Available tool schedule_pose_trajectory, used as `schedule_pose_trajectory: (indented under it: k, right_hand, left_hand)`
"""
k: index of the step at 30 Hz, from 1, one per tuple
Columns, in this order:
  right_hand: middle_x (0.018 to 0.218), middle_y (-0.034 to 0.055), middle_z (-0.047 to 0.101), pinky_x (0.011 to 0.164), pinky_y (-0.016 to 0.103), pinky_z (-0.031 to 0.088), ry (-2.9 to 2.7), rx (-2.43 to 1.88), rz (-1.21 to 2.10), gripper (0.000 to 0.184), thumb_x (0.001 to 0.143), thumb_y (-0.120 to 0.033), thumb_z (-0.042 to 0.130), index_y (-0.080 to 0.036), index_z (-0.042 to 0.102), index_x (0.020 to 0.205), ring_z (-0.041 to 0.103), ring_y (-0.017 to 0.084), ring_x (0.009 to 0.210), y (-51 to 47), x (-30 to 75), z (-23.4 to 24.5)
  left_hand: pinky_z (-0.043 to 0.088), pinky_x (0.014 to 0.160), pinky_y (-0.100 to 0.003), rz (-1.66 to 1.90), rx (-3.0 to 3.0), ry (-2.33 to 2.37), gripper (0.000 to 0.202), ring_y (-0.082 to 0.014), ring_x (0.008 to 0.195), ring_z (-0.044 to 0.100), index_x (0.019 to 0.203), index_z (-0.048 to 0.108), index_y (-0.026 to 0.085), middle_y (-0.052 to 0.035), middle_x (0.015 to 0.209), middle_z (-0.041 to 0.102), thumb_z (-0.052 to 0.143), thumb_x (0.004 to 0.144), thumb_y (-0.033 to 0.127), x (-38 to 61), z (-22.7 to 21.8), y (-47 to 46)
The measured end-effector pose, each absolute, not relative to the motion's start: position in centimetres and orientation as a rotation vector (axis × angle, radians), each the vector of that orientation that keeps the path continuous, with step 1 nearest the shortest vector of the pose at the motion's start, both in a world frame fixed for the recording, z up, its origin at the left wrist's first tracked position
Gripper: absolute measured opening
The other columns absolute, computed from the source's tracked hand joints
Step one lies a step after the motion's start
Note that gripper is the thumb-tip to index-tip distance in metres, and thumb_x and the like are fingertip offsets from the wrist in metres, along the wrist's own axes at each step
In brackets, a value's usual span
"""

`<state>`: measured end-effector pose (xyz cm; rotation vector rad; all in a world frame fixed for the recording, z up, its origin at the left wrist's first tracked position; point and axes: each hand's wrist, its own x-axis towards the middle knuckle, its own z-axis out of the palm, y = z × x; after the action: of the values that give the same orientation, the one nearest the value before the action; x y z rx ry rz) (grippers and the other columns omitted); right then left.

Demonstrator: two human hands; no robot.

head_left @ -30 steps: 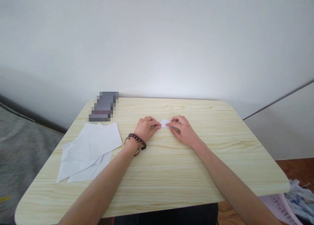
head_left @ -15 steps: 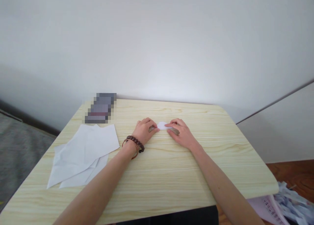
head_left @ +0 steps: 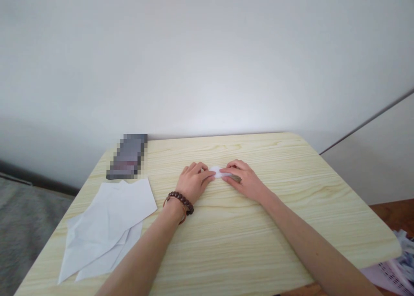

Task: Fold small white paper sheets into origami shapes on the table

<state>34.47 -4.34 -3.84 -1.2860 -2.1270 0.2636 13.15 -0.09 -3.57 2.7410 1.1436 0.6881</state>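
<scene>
Compared with the pictures from moments ago, the fingertips of the two bare hands sit a little closer together, so less of the small white paper-like piece (head_left: pixel 216 169) shows between them; the view itself has tipped and shifted as well. This suggests, as a judgement, that the same close finger work on that one piece is carrying on, since the overlapping pile of large white paper sheets (head_left: pixel 106 218) looks undisturbed. Taking that pile as landmark, the piece is well to its right and slightly beyond its far edge, on or just above the pale wood-grained tabletop (head_left: pixel 200 248); contact with the surface cannot be told. Its long axis seems to run left to right, across the person's front, with the rounded white part bulging away from the person and a narrow pale strip reaching into the right grip. Which end is the front, and whether it has layers, is too small to tell. The left hand (head_left: pixel 190 182), nearer the pile, has thumb and forefinger almost closed on the piece's left end, the other fingers curled. The right hand (head_left: pixel 247 183), farther from the pile, pinches the right end, forefinger over the far side and thumb on the near side, slightly apart.
</scene>
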Motion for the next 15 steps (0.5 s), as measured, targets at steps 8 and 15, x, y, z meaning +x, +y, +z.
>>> schedule_pose_trajectory:
  k: [8, 15]
  right_hand:
    - [0.103, 0.0068, 0.061, 0.085, 0.035, 0.050, -2.074, -1.282, 0.300, 0.021, 0.091, -0.025, 0.053, -0.024, 0.067, 0.107, 0.056, 0.018, 0.096, -5.6, 34.9, -3.8]
    - [0.099, 0.0068, 0.061, 0.084, 0.036, 0.049, -2.136, -1.298, 0.305, 0.021, 0.091, -0.026, 0.053, -0.024, 0.068, 0.106, 0.056, 0.019, 0.093, -5.3, 34.8, -3.4]
  left_hand:
    - [0.046, 0.080, -0.036, 0.673, 2.716, 1.125, 0.017, -0.0205, 0.093, 0.054, 0.097, 0.069, 0.022, -0.0055, 0.101, 0.065, 0.054, 0.091, 0.027, 13.0, -3.2, -0.4]
    - [0.047, 0.081, -0.037, 0.657, 2.697, 1.094, 0.016, -0.0213, 0.093, 0.055, 0.093, 0.066, 0.019, -0.0055, 0.098, 0.065, 0.060, 0.087, 0.032, 12.8, -3.0, -0.2]
